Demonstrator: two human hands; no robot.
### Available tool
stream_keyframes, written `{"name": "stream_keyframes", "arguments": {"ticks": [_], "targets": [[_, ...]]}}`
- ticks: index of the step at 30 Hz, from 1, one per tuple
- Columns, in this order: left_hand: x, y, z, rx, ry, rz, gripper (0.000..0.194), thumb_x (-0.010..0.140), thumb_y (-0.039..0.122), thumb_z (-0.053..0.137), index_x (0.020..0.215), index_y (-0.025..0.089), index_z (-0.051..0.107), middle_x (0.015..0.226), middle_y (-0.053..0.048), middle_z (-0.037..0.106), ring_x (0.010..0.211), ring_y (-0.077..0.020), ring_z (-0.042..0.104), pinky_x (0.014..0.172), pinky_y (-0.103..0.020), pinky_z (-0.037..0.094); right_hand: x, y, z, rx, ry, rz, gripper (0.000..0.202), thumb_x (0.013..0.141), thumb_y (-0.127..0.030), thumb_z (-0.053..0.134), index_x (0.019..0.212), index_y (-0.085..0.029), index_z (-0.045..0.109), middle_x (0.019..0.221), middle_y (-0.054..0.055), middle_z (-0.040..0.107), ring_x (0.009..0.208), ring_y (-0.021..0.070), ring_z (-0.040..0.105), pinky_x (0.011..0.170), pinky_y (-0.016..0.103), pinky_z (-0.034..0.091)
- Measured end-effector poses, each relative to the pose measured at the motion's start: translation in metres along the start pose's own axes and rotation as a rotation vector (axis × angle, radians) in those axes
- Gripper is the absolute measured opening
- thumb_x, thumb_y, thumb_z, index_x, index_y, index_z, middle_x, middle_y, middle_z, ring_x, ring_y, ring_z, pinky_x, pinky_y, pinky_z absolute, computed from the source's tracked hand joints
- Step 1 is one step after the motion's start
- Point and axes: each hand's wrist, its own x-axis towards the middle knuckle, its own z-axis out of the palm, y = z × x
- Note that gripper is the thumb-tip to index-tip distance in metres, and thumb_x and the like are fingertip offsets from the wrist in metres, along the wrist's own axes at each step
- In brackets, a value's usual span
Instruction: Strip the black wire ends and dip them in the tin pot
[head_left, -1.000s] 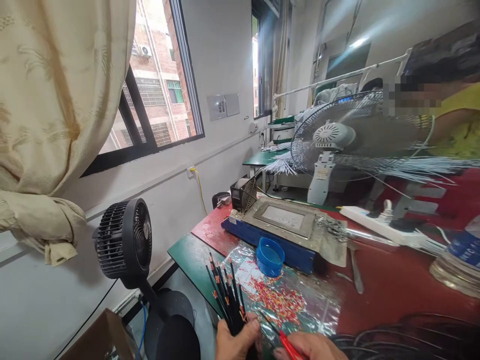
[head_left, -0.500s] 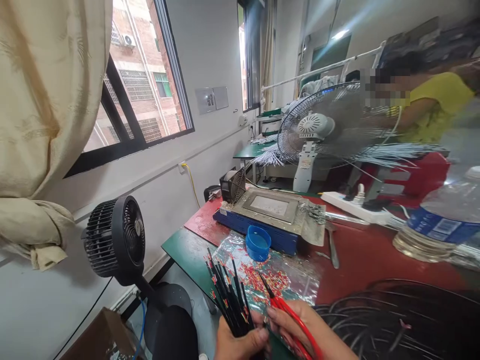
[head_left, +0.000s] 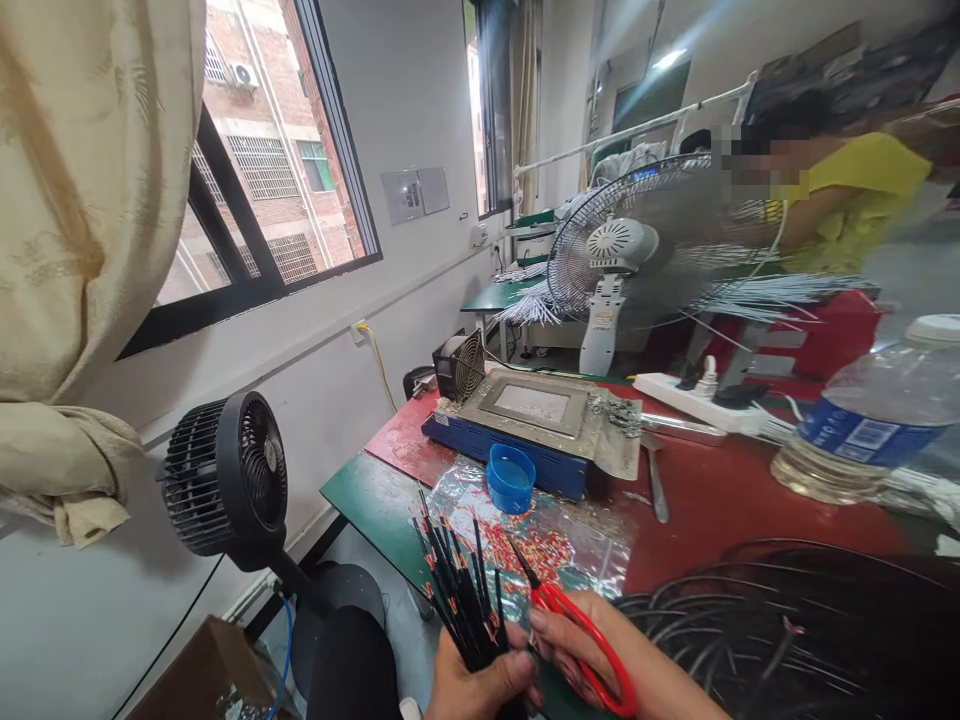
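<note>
A bundle of black cables (head_left: pixel 466 590) stands upright at the bottom centre, its tips showing thin red, yellow and white wires. My left hand (head_left: pixel 476 680) is wrapped round the lower part of the bundle. Just to its right, my right hand (head_left: pixel 577 640) grips red-handled scissors (head_left: pixel 592 640), whose dark pointed tips lean up and left. Beyond both hands, many small red and yellow bits (head_left: pixel 536 550) lie on a clear plastic sheet (head_left: pixel 600 545). A round blue container (head_left: pixel 511 480) sits at the sheet's far side.
Behind the container is a blue heating device (head_left: pixel 495 455) with a small fan. Coiled black cable (head_left: pixel 690 620) fills the lower right. A large bottle (head_left: pixel 862 430) and power strip (head_left: pixel 697 400) stand at right. A black fan (head_left: pixel 232 475) is at left; a person in yellow works beyond.
The view has shifted slightly, so the background sits a little further left. Both hands keep their hold, and the scissors remain beside the cable bundle.
</note>
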Motion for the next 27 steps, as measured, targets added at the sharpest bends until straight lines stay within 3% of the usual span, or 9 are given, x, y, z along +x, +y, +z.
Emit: {"name": "stream_keyframes", "arguments": {"ticks": [3,10,16,21,27], "targets": [[-0.0016,0.0003,0.0004,-0.030,-0.035,0.020,0.032,0.045,0.031,0.085,0.064,0.013,0.067,0.048,-0.003,0.066,0.041,-0.0096,0.056,0.045,-0.021,0.040,-0.0040,-0.0039,0.0037,0.037,-0.037,-0.021,0.054,0.068,-0.066,0.060,0.068,-0.012,0.062,0.047,-0.002,0.051,0.040,0.0054,0.041,0.039,0.019,0.022],[-0.0028,-0.0034,0.0002,-0.058,-0.064,0.045,0.026,0.049,0.031,0.083,0.064,0.014,0.070,0.050,-0.003,0.068,0.048,-0.0114,0.060,0.052,-0.022,0.045,-0.0046,-0.0036,0.0079,0.078,-0.004,0.008,0.053,0.068,-0.063,0.062,0.053,-0.013,0.057,0.042,0.001,0.053,0.035,0.0041,0.036,0.036,0.019,0.020],[0.0000,-0.0034,-0.0004,-0.053,-0.056,0.033,0.027,0.047,0.031,0.084,0.063,0.015,0.069,0.046,-0.002,0.066,0.041,-0.0093,0.057,0.045,-0.019,0.040,-0.0062,-0.0069,0.0083,0.080,0.024,-0.013,0.053,0.065,-0.066,0.063,0.054,-0.015,0.054,0.041,-0.005,0.043,0.037,0.0047,0.037,0.038,0.019,0.025],[0.0002,-0.0022,-0.0013,-0.016,-0.105,0.042,0.029,0.047,0.033,0.083,0.063,0.014,0.069,0.049,-0.002,0.066,0.041,-0.0096,0.056,0.044,-0.020,0.038,-0.0069,-0.0056,0.0075,0.076,-0.021,0.010,0.054,0.066,-0.067,0.060,0.061,-0.013,0.058,0.042,-0.002,0.049,0.037,0.0052,0.039,0.037,0.018,0.023],[0.0001,-0.0036,-0.0055,0.042,-0.172,0.034,0.025,0.051,0.033,0.081,0.062,0.014,0.070,0.048,-0.002,0.064,0.045,-0.0092,0.056,0.048,-0.021,0.041,-0.0077,-0.0062,0.0061,0.088,-0.047,0.011,0.052,0.064,-0.063,0.064,0.059,-0.013,0.057,0.040,-0.005,0.042,0.036,0.0045,0.035,0.037,0.019,0.023]]}}
